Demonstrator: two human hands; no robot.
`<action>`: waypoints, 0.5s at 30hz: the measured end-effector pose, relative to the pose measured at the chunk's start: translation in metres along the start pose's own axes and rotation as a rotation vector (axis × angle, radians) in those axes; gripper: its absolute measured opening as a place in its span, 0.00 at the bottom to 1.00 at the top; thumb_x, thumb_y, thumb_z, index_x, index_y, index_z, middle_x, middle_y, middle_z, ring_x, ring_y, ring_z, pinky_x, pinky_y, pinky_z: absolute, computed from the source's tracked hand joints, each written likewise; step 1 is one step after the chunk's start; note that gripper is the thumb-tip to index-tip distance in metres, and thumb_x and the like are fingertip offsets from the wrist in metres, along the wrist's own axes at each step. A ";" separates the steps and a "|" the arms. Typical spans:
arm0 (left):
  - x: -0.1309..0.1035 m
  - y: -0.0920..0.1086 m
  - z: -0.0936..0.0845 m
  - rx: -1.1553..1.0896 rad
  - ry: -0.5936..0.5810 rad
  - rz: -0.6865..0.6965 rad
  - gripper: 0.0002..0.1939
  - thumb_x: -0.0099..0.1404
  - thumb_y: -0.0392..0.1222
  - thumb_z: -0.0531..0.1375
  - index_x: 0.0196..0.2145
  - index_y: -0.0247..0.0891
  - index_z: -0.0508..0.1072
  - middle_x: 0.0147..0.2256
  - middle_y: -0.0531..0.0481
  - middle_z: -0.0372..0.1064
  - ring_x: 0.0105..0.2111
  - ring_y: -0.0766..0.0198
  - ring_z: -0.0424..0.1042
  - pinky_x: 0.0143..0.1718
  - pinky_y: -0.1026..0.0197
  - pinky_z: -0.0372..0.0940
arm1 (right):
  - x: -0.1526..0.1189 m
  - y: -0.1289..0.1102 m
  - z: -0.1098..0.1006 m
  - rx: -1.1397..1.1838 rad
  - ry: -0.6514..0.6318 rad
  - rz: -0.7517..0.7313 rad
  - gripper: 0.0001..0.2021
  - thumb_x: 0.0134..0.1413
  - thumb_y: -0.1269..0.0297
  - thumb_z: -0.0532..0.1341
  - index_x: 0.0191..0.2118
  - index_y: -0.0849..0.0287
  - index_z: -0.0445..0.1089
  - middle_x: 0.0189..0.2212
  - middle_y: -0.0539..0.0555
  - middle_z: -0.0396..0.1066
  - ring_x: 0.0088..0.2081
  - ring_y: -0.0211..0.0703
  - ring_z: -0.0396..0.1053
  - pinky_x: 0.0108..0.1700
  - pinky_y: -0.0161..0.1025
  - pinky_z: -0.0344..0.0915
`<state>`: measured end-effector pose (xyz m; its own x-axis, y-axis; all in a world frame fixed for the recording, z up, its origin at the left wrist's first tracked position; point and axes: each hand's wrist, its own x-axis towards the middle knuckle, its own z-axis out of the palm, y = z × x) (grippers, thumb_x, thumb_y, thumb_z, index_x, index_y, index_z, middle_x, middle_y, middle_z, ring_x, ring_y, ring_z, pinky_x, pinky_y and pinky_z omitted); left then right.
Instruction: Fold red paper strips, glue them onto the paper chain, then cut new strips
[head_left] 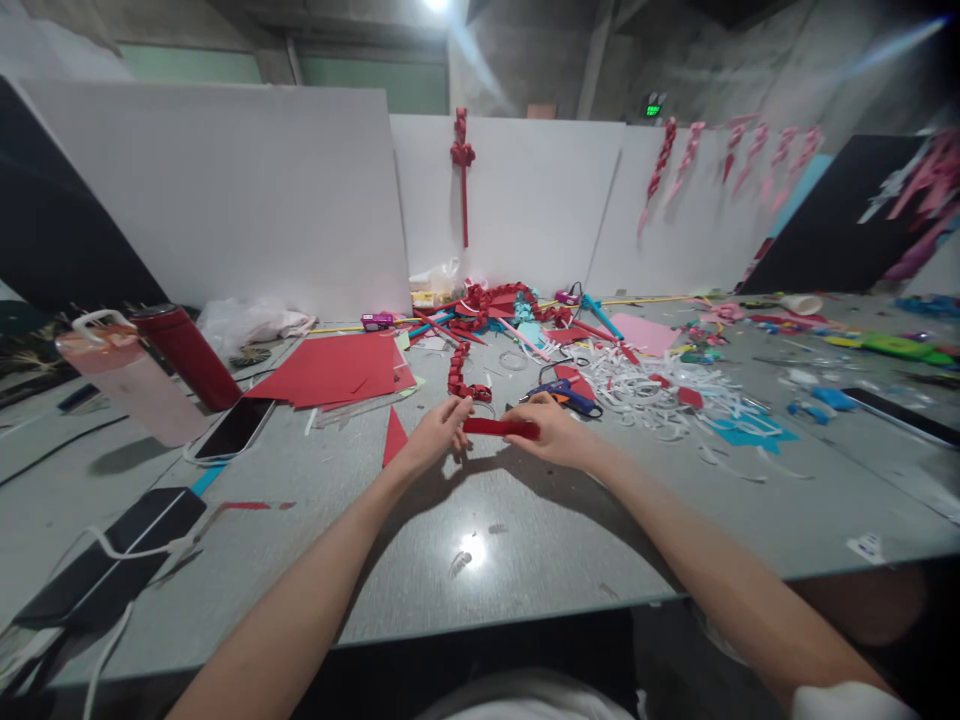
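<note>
Between my two hands a short red strip (489,427), which looks like folded paper or felt, is held level above the table. My left hand (442,428) pinches its left end, and my right hand (544,428) has fingers and thumb closed on the right end. Just beyond the left fingers lies a red linked chain (459,375) of folded loops. A blue glue gun (564,394) rests past my right hand. Left of my left hand is a small red triangle (394,437).
Red sheets (337,368) lie at left, near a phone (234,430), a pink bottle (135,380) and a red flask (191,355). White paper strips (645,385) are heaped at right. A black power box (112,555) with cables sits front left. A red braided ornament (463,175) hangs on the white board.
</note>
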<state>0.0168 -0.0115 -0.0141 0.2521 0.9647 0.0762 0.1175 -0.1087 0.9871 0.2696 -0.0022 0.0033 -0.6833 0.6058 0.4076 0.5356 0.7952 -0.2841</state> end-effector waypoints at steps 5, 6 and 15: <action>-0.008 0.008 0.004 0.096 -0.044 0.183 0.19 0.59 0.55 0.70 0.44 0.42 0.79 0.45 0.42 0.77 0.37 0.59 0.76 0.38 0.59 0.70 | 0.001 -0.002 0.003 0.016 -0.010 0.012 0.09 0.67 0.60 0.63 0.47 0.54 0.78 0.41 0.54 0.81 0.39 0.46 0.73 0.52 0.47 0.62; -0.010 0.009 0.006 0.126 -0.038 0.205 0.19 0.57 0.51 0.72 0.44 0.42 0.80 0.45 0.41 0.78 0.40 0.56 0.76 0.40 0.58 0.70 | 0.001 -0.003 0.004 0.023 -0.003 0.014 0.09 0.68 0.61 0.63 0.47 0.54 0.78 0.41 0.55 0.81 0.39 0.46 0.73 0.52 0.46 0.62; -0.013 0.004 0.014 0.259 -0.053 0.246 0.11 0.60 0.43 0.68 0.41 0.39 0.83 0.34 0.44 0.79 0.35 0.56 0.75 0.39 0.58 0.68 | 0.002 -0.006 0.007 0.041 0.016 0.011 0.09 0.67 0.60 0.63 0.47 0.54 0.79 0.40 0.54 0.81 0.40 0.47 0.74 0.51 0.45 0.64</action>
<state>0.0272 -0.0274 -0.0133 0.3521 0.8891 0.2926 0.2851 -0.3996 0.8712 0.2614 -0.0060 -0.0003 -0.6692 0.6147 0.4175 0.5222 0.7888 -0.3243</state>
